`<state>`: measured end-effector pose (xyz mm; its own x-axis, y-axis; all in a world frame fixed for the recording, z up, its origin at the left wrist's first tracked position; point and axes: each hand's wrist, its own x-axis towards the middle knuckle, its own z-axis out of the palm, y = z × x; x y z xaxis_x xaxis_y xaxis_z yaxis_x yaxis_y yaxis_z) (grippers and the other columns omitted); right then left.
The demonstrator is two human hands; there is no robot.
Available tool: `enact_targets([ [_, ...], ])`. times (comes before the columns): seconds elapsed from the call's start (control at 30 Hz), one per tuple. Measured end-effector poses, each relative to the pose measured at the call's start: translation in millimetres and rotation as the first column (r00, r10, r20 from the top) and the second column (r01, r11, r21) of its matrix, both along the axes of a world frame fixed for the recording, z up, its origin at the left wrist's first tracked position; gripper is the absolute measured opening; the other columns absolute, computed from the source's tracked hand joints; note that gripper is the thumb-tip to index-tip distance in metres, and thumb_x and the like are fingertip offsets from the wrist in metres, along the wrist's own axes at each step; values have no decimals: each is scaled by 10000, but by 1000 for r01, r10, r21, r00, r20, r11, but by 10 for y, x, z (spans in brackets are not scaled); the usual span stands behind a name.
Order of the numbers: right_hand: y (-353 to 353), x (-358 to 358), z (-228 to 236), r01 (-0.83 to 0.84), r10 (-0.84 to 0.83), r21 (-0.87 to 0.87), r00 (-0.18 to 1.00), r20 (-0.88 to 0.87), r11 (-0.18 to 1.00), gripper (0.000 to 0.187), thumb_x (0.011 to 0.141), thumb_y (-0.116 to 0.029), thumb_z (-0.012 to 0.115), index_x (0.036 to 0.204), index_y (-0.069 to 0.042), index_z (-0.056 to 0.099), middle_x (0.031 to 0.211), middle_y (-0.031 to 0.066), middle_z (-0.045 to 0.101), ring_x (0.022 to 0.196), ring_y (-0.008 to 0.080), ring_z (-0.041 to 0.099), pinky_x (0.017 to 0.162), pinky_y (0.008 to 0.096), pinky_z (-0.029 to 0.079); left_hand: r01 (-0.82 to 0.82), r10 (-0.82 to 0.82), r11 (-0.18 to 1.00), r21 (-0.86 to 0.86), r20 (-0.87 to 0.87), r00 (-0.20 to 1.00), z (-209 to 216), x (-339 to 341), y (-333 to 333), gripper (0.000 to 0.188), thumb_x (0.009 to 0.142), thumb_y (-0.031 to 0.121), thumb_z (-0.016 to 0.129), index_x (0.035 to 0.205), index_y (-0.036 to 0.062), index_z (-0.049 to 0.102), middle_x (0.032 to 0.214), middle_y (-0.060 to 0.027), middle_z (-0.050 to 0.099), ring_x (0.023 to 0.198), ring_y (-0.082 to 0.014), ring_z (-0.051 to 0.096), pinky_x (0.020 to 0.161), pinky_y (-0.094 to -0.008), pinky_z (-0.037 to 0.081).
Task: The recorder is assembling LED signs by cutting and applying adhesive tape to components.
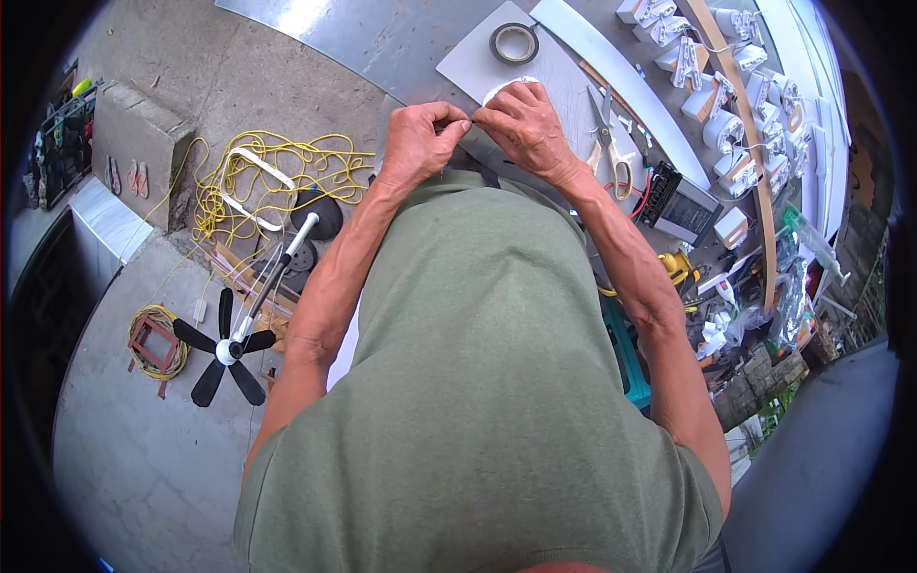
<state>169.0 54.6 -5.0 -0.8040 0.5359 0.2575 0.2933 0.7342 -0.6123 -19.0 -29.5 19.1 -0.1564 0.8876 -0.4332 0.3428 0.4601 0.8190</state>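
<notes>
Both hands (470, 124) pinch small thin piece (470, 122) between fingertips, above white disc (497, 91).

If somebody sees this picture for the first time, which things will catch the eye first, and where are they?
In the middle, the left hand and the right hand meet fingertip to fingertip over a grey sheet, pinching something too small to tell. On the floor to the left lies a bright yellow cable tangle, with a black-bladed fan below it. Beside the right hand lie scissors, and a tape roll sits above.
</notes>
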Motion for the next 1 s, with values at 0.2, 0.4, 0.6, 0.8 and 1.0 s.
enact_targets([
  [0.2,7,-43,60,-10,9,11,993,115,1000,64,892,-173,631,913,-113,642,847,21,559,931,215,558,892,406,389,101,-72,975,200,-146,987,41,24,15,118,823,104,756,915,30,763,778,-107,721,660,-197,670,617,-316,519],
  [0.4,-11,-43,32,-9,-3,74,986,166,997,74,881,-175,638,933,-122,645,851,22,565,952,211,566,905,410,385,178,-113,935,307,-218,969,17,25,-2,105,815,85,747,904,28,754,806,-121,709,702,-273,684,636,-352,521],
  [0.6,-26,14,72,4,-8,25,985,170,1000,171,843,-209,736,995,-157,677,909,-19,622,953,183,578,946,390,384,173,-106,936,306,-224,969,-34,1,-7,104,830,93,753,917,35,756,791,-121,710,663,-252,674,614,-344,515],
  [0.8,-5,2,77,-10,3,43,985,174,999,86,891,-222,670,964,-177,680,880,-21,620,924,188,577,940,419,384,191,-122,934,302,-233,965,-10,-2,11,121,835,113,762,923,29,757,809,-142,720,671,-260,684,618,-345,524],
  [1.0,2,-14,128,-8,-2,49,980,201,999,142,866,-218,700,999,-170,689,909,-16,628,919,195,577,910,414,396,110,-91,976,188,-107,990,-89,-9,-22,135,866,126,752,932,8,755,796,-104,734,666,-167,670,612,-307,514],
])
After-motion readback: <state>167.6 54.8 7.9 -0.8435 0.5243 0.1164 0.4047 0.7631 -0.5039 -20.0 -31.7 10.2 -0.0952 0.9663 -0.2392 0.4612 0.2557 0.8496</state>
